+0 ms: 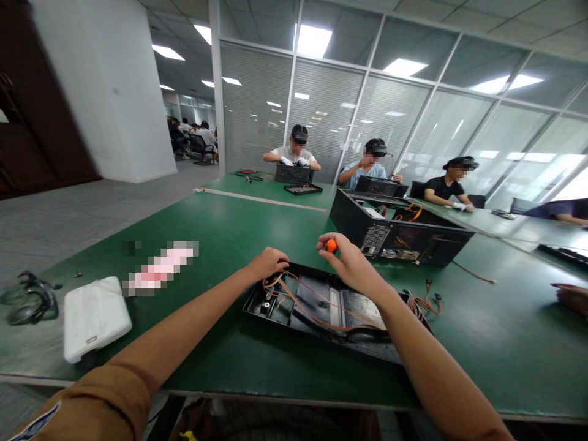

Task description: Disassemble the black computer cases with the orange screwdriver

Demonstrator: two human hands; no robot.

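Head view: PC front panel [312, 309] on table [220, 358], long axis left to right, just wearer-side of left hand [269, 262], nearer and curled at far rim, grip unclear; right hand [351, 260] clamped on orange handle [331, 245].

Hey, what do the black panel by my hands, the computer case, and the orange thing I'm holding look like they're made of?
Panel: probably black plastic, slightly glossy; it has molded-looking ribs and recesses. Case: likely dark-painted metal, given its flat faces and perforated patch. Orange thing: perhaps plastic or rubber, brightly colored; your right hand hides too much to tell.
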